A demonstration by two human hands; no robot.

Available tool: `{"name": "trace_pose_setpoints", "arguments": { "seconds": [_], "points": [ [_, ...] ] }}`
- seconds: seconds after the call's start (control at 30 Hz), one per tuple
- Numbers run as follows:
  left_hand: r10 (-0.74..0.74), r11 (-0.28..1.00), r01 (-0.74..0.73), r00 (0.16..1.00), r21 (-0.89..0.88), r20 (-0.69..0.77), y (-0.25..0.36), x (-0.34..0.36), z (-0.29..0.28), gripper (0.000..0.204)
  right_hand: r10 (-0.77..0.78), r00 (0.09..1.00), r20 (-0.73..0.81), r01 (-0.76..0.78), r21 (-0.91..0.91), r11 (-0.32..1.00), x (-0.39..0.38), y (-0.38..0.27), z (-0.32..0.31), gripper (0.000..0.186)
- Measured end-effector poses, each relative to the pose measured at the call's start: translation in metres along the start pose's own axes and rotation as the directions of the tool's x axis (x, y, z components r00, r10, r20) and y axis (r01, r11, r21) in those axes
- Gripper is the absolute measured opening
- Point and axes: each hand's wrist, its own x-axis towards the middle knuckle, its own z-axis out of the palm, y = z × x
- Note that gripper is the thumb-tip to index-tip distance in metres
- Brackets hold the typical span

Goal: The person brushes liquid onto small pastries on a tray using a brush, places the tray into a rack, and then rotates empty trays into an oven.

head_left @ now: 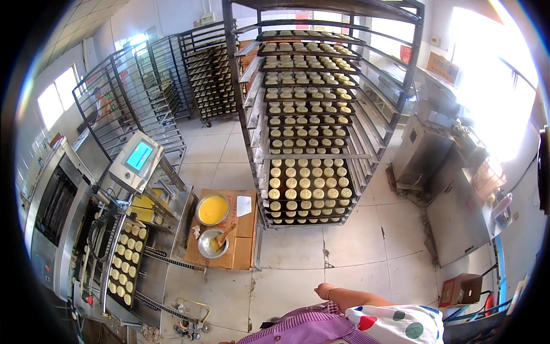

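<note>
My right hand (323, 290) is held in front of my body over the tiled floor, a thin band at its wrist. The fingers look curled in, and nothing shows in them. Apart from it, farther forward, stands a tall metal rack (321, 156) full of trays. Round pale pastries (305, 183) sit in rows on the dark trays. Of my left hand, only a sliver of skin (227, 342) shows at the lower edge; its fingers are hidden.
Left of the rack, a cardboard-topped stand holds a bowl of yellow liquid (213, 210) and a metal bowl with a brush (219, 239). Farther left, a pastry tray (126, 262) lies on a machine with a screen (139, 156). More racks stand behind. An open carton (462, 290) sits right.
</note>
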Motion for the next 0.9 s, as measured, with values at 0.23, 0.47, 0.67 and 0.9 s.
{"name": "trace_pose_setpoints", "arguments": {
  "seconds": [0.23, 0.47, 0.67, 0.9],
  "points": [
    [-0.019, 0.998, 0.009, 0.988, -0.069, -0.151, 0.048, -0.019, 0.025, 0.026, 0.025, 0.994, -0.102, -0.007, 0.165, 0.986, -0.004, 0.028, -0.052, 0.029],
    [0.194, 0.981, -0.194, 0.944, 0.026, -0.266, 0.158, 0.001, 0.046, 0.022, 0.279, 0.948, -0.152, -0.164, 0.519, 0.839, -0.028, 0.142, -0.027, 0.025],
    [0.506, 0.841, -0.540, 0.795, -0.010, -0.335, 0.313, 0.008, 0.020, 0.021, 0.043, 0.997, -0.061, -0.043, -0.009, 0.999, -0.049, 0.262, -0.005, 0.017],
    [0.659, 0.746, -0.664, 0.747, -0.051, -0.086, 0.462, -0.105, 0.047, 0.020, 0.496, 0.864, 0.080, 0.258, 0.776, -0.576, -0.151, 0.235, -0.143, 0.007]
  ]
}}
